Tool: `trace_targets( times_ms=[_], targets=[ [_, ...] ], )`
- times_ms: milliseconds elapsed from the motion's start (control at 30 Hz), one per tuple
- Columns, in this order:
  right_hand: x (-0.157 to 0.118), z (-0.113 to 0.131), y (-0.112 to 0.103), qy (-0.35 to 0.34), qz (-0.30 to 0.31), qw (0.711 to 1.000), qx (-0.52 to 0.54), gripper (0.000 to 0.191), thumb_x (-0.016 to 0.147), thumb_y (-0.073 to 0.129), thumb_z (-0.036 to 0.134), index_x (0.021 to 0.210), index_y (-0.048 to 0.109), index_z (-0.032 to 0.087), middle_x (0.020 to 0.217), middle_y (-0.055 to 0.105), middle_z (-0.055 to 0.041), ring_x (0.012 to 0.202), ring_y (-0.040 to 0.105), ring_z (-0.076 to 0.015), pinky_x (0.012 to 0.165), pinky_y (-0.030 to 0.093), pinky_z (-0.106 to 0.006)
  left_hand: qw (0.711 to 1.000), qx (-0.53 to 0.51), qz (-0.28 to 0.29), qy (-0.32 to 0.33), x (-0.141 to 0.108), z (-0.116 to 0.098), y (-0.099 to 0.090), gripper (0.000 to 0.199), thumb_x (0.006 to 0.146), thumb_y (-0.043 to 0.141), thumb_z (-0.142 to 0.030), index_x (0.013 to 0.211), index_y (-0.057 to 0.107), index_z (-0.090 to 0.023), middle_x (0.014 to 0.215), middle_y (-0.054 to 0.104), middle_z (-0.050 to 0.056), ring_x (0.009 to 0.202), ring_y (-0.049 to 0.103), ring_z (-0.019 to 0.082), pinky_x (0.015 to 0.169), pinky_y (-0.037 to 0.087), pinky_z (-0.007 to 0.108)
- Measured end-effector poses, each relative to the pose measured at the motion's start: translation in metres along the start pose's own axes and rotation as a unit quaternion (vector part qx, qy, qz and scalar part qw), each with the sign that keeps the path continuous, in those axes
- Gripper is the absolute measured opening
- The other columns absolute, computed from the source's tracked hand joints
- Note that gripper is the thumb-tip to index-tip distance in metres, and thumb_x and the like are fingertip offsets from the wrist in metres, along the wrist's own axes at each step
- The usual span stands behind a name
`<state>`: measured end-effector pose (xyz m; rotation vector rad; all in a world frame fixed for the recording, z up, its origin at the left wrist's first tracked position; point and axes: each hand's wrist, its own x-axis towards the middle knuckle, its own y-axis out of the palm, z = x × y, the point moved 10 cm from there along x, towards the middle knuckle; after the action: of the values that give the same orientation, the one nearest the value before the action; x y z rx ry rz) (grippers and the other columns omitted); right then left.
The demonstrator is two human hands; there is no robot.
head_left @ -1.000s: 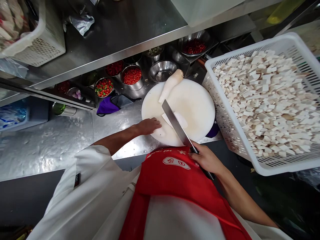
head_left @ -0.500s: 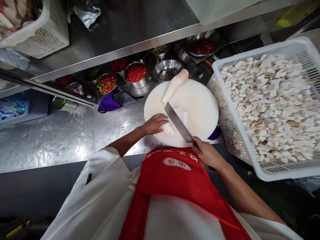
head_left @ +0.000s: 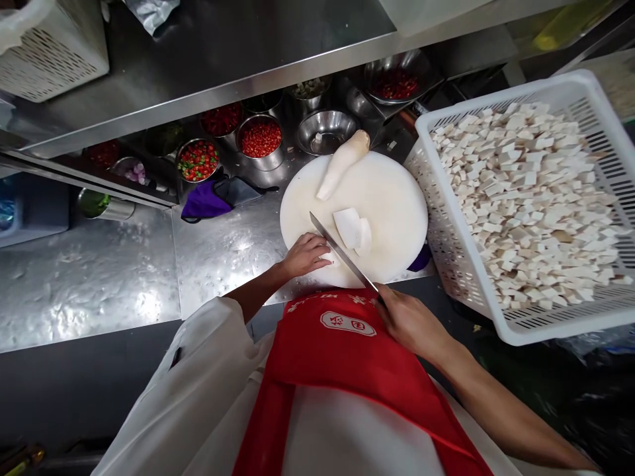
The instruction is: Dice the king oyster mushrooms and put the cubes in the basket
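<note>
Head view: the knife (head_left: 347, 258) has shifted nearer the left hand (head_left: 305, 255).

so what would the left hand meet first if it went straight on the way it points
Probably the knife blade, which slants across just ahead of the left hand; how much depth lies between them is hard to tell.

Single head view: camera above board (head_left: 391, 192), at its near side, facing forward and steeply down, fairly close.

Knife (head_left: 342, 252) in the right grip (head_left: 404, 317)
</note>
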<state>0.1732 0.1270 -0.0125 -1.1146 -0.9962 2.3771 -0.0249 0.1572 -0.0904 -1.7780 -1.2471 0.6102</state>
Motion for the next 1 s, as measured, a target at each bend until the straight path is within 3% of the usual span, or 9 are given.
trace_targets(
  times_ms=[167,267,433,567,733,867,1000],
  targets=[
    [-0.006,0.002,0.001,0.009,0.022,0.999,0.030,0.021,0.100,0.041,0.024,0.114,0.056,0.020,0.091,0.074,-0.0097,0.082,0.070,-0.0248,0.066,0.040,-0.031,1.000,-0.017,0.006,-0.011,-0.001,0.004,0.005,0.036,0.093,0.061,-0.052,0.113,0.071,-0.024,0.119,0.065,0.010,0.119,0.050,0.025,0.103,0.045,0.042],
    [0.023,0.006,0.017,0.026,0.037,0.999,-0.005,0.021,0.100,0.040,0.021,0.113,0.055,0.016,0.090,0.074,-0.0124,0.080,0.071,-0.0255,0.066,0.038,-0.032,1.000,-0.016,-0.014,-0.004,-0.003,0.004,0.005,0.037,0.092,0.061,-0.053,0.112,0.071,-0.023,0.118,0.065,0.010,0.118,0.050,0.026,0.103,0.045,0.042],
    [0.060,0.011,0.028,0.028,-0.001,0.999,-0.024,0.027,0.103,0.035,0.023,0.120,0.054,0.012,0.101,0.074,-0.0151,0.089,0.071,-0.0258,0.072,0.040,-0.031,0.999,-0.014,-0.034,0.017,-0.009,0.006,0.007,0.034,0.094,0.060,-0.050,0.110,0.071,-0.021,0.116,0.065,0.010,0.119,0.052,0.025,0.105,0.046,0.043],
    [0.037,0.010,0.019,0.017,-0.014,1.000,-0.011,0.032,0.103,0.034,0.026,0.126,0.052,0.014,0.104,0.074,-0.0142,0.089,0.070,-0.0256,0.073,0.042,-0.032,0.999,-0.021,-0.026,0.007,-0.013,0.011,0.013,0.033,0.094,0.060,-0.049,0.106,0.071,-0.021,0.113,0.066,0.011,0.121,0.053,0.026,0.105,0.048,0.046],
    [0.011,0.018,0.009,0.008,0.024,1.000,0.000,0.030,0.100,0.037,0.024,0.124,0.054,0.016,0.095,0.075,-0.0124,0.083,0.070,-0.0251,0.069,0.040,-0.031,0.999,-0.031,-0.040,0.013,-0.013,0.011,0.012,0.032,0.095,0.059,-0.049,0.107,0.071,-0.021,0.111,0.068,0.011,0.121,0.054,0.025,0.104,0.049,0.046],
    [0.037,0.019,0.019,0.036,0.037,0.998,-0.026,0.026,0.100,0.037,0.022,0.118,0.055,0.014,0.092,0.075,-0.0129,0.081,0.070,-0.0244,0.066,0.038,-0.031,0.998,-0.035,-0.036,0.022,-0.011,0.009,0.012,0.033,0.095,0.059,-0.048,0.109,0.071,-0.021,0.111,0.068,0.010,0.121,0.054,0.025,0.105,0.048,0.046],
    [0.066,0.017,0.029,0.034,0.010,0.999,-0.027,0.028,0.102,0.036,0.023,0.121,0.054,0.013,0.102,0.075,-0.0142,0.090,0.071,-0.0252,0.074,0.041,-0.031,0.998,-0.033,-0.028,0.034,-0.014,0.008,0.011,0.030,0.096,0.059,-0.045,0.109,0.070,-0.020,0.114,0.067,0.011,0.120,0.055,0.025,0.106,0.048,0.047]
  ],
)
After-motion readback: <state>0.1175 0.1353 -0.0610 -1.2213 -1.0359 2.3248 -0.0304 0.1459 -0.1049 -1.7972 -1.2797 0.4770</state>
